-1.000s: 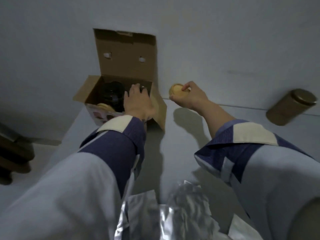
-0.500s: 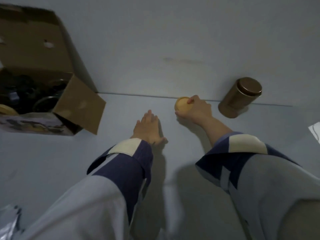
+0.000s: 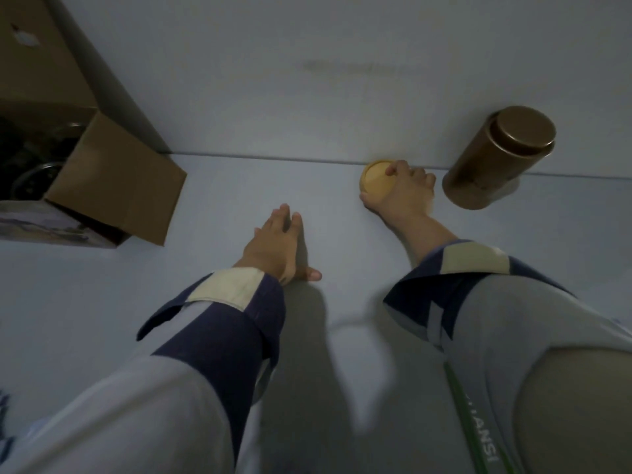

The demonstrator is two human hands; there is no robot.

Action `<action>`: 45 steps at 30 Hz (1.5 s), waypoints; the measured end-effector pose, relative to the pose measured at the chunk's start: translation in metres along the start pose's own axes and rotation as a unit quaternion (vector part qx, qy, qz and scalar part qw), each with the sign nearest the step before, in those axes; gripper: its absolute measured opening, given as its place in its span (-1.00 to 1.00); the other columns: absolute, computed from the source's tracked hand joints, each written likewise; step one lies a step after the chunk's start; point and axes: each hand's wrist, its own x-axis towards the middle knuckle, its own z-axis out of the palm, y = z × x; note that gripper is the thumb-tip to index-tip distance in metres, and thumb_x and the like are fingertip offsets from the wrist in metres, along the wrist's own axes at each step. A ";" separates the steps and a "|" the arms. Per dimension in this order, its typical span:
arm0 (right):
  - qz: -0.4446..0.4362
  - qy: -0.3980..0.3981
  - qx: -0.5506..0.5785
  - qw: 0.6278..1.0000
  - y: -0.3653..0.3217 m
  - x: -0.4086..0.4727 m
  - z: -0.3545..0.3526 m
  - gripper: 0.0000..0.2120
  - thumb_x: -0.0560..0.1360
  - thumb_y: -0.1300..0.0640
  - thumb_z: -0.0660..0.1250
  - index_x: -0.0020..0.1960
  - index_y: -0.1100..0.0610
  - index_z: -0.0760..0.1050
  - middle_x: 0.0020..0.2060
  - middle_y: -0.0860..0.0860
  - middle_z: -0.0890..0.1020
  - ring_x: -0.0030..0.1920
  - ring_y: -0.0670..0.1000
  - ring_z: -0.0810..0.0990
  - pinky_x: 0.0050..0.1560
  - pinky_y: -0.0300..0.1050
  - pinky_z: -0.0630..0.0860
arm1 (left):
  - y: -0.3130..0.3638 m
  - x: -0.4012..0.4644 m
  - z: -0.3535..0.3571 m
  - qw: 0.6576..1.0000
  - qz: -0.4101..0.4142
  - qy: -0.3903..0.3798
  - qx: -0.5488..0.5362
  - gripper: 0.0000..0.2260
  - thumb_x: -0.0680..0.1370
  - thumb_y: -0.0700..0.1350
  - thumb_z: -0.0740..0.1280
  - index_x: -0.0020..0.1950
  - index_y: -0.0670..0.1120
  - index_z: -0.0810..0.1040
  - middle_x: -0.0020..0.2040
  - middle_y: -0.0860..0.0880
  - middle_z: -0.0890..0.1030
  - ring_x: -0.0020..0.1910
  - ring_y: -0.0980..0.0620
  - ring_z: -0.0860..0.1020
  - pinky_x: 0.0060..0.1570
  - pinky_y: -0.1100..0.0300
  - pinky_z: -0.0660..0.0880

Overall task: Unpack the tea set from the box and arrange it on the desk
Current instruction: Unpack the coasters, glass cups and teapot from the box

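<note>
Head view shows a pale desk (image 3: 212, 295) that meets a plain wall at the back. The right hand (image 3: 403, 195) grips a small round yellow disc (image 3: 376, 177) at the desk's back edge, just beside a brown tin (image 3: 496, 159). The left hand (image 3: 277, 244) lies flat on the desk, fingers straight and holding nothing. Bare desk lies between the hands and the open cardboard box (image 3: 113, 186) on the left. The box is cut off, and the things inside are too dark to make out.

desk (image 3: 205, 302): showing pale grey-white
box (image 3: 119, 186): showing plain brown cardboard, printed picture on its front
round piece (image 3: 376, 179): glowing yellow-tan
canister (image 3: 496, 159): shining bronze-brown
sleeves (image 3: 219, 336): showing light grey, navy cuffs, cream patches
</note>
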 end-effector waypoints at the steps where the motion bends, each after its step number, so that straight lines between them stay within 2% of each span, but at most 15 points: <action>1: 0.002 0.002 -0.002 1.000 -0.001 0.000 0.001 -0.37 0.29 -0.27 0.39 0.24 -0.01 0.34 0.23 0.15 0.43 0.24 0.22 0.34 0.23 0.03 0.33 | 0.000 0.001 0.000 1.000 0.001 0.001 0.000 0.04 0.40 0.26 0.40 0.58 -0.12 -0.21 0.57 -0.12 -0.28 0.56 -0.09 -0.23 0.54 -0.05 -0.12; 6: 0.006 -0.026 -0.025 0.999 -0.006 -0.004 -0.005 -0.29 0.29 -0.32 0.36 0.31 -0.03 0.27 0.31 0.16 0.34 0.30 0.24 0.30 0.27 0.08 0.31 | -0.002 -0.001 0.001 1.000 -0.001 0.003 -0.014 0.06 0.37 0.27 0.42 0.58 -0.09 -0.19 0.58 -0.08 -0.27 0.57 -0.07 -0.22 0.54 -0.05 -0.09; 9: 0.005 -0.041 -0.040 0.998 -0.010 -0.021 -0.011 -0.14 0.30 -0.37 0.34 0.45 -0.04 0.12 0.49 0.16 0.05 0.48 0.27 0.06 0.45 0.19 0.09 | -0.005 -0.001 -0.002 1.000 0.010 0.006 -0.021 0.04 0.36 0.26 0.45 0.59 -0.08 -0.11 0.59 -0.05 -0.19 0.58 -0.06 -0.14 0.54 -0.04 -0.02; 11: -0.010 -0.035 -0.036 0.999 -0.019 -0.037 -0.014 -0.15 0.35 -0.36 0.32 0.48 -0.04 0.07 0.53 0.14 -0.05 0.52 0.25 -0.05 0.49 0.21 -0.04 | -0.014 -0.003 -0.012 1.000 0.016 0.012 -0.020 -0.05 0.38 0.19 0.47 0.57 -0.08 0.02 0.59 -0.03 -0.05 0.56 -0.06 0.02 0.50 -0.04 0.13; 13: -0.023 -0.042 -0.036 0.998 -0.035 -0.053 -0.019 -0.22 0.40 -0.33 0.29 0.47 -0.03 0.10 0.52 0.15 0.01 0.52 0.24 -0.05 0.49 0.22 -0.04 | -0.030 -0.009 -0.028 0.998 0.029 0.049 -0.010 -0.23 0.43 0.08 0.45 0.52 -0.10 0.18 0.54 -0.06 0.15 0.49 -0.09 0.21 0.41 -0.03 0.29; 15: -0.026 -0.058 -0.026 0.998 -0.059 -0.069 -0.024 -0.32 0.46 -0.29 0.26 0.45 -0.02 0.16 0.48 0.17 0.10 0.50 0.24 0.01 0.47 0.23 0.02 | -0.050 -0.020 -0.045 0.993 0.045 0.107 -0.006 -0.41 0.51 -0.01 0.37 0.48 -0.12 0.26 0.47 -0.11 0.29 0.41 -0.13 0.32 0.33 -0.03 0.37; 20: -0.083 -0.070 -0.006 0.994 -0.146 -0.114 -0.023 -0.52 0.60 -0.18 0.08 0.42 0.04 0.28 0.42 0.18 0.27 0.44 0.24 0.17 0.38 0.18 0.22 | -0.116 -0.062 -0.088 0.981 0.041 0.188 0.012 -0.52 0.58 -0.11 0.26 0.48 -0.14 0.27 0.48 -0.11 0.29 0.42 -0.11 0.32 0.35 0.06 0.32; 24: -0.132 -0.080 0.025 0.988 -0.225 -0.150 -0.018 -0.57 0.62 -0.11 0.06 0.40 0.08 0.30 0.37 0.18 0.34 0.39 0.26 0.25 0.31 0.16 0.30 | -0.182 -0.103 -0.119 0.972 0.007 0.236 0.012 -0.58 0.57 -0.13 0.25 0.42 -0.16 0.34 0.43 -0.12 0.34 0.36 -0.14 0.36 0.29 0.02 0.34; 27: -0.181 -0.074 0.042 0.980 -0.283 -0.174 -0.008 -0.58 0.63 -0.07 0.09 0.40 0.10 0.33 0.34 0.16 0.39 0.35 0.24 0.31 0.32 0.11 0.33 | -0.238 -0.133 -0.133 0.960 -0.029 0.279 -0.001 -0.51 0.55 -0.11 0.28 0.48 -0.11 0.30 0.52 -0.10 0.22 0.48 -0.12 0.22 0.40 -0.01 0.24; 30: -0.225 -0.074 0.068 0.969 -0.339 -0.190 0.003 -0.64 0.61 0.03 0.15 0.36 0.11 0.43 0.30 0.16 0.48 0.31 0.21 0.42 0.30 0.04 0.39 | -0.298 -0.154 -0.141 0.958 -0.074 0.277 -0.019 -0.47 0.55 -0.08 0.31 0.49 -0.12 0.28 0.55 -0.12 0.15 0.52 -0.14 0.15 0.47 -0.03 0.17; 32: -0.252 -0.068 0.091 0.961 -0.372 -0.200 0.011 -0.70 0.59 0.12 0.19 0.27 0.11 0.53 0.25 0.14 0.54 0.26 0.18 0.49 0.25 -0.02 0.44 | -0.329 -0.165 -0.143 0.957 -0.099 0.263 -0.066 -0.44 0.56 -0.06 0.31 0.51 -0.15 0.23 0.55 -0.15 0.13 0.51 -0.17 0.18 0.47 -0.01 0.19; 36: -0.283 -0.117 0.099 0.947 -0.420 -0.220 0.028 -0.72 0.60 0.18 0.17 0.26 0.08 0.52 0.24 0.06 0.57 0.23 0.08 0.53 0.13 -0.12 0.44 | -0.364 -0.176 -0.142 0.960 -0.105 0.240 -0.096 -0.46 0.61 -0.06 0.21 0.55 -0.16 0.15 0.54 -0.16 0.16 0.46 -0.19 0.24 0.41 0.00 0.24; 40: -0.288 -0.134 0.102 0.943 -0.453 -0.227 0.051 -0.71 0.58 0.20 0.24 0.29 0.11 0.51 0.23 0.09 0.58 0.24 0.07 0.54 0.20 -0.09 0.46 | -0.384 -0.173 -0.140 0.956 -0.114 0.240 -0.121 -0.59 0.61 -0.04 0.17 0.44 -0.12 0.28 0.37 -0.16 0.39 0.27 -0.21 0.45 0.25 -0.08 0.42; 42: -0.297 -0.121 0.081 0.944 -0.466 -0.226 0.059 -0.71 0.57 0.19 0.26 0.28 0.08 0.53 0.19 0.07 0.61 0.20 0.07 0.57 0.17 -0.08 0.49 | -0.391 -0.171 -0.139 0.950 -0.129 0.246 -0.140 -0.65 0.62 -0.04 0.14 0.38 -0.10 0.35 0.24 -0.17 0.52 0.17 -0.19 0.52 0.17 -0.05 0.47; 45: -0.313 -0.105 0.007 0.944 -0.482 -0.219 0.069 -0.72 0.55 0.18 0.28 0.24 0.08 0.56 0.11 0.10 0.64 0.10 0.12 0.61 0.05 -0.03 0.55 | -0.398 -0.164 -0.139 0.949 -0.135 0.257 -0.127 -0.70 0.64 -0.04 0.10 0.28 -0.11 0.46 0.10 -0.21 0.59 0.07 -0.20 0.55 0.06 0.00 0.50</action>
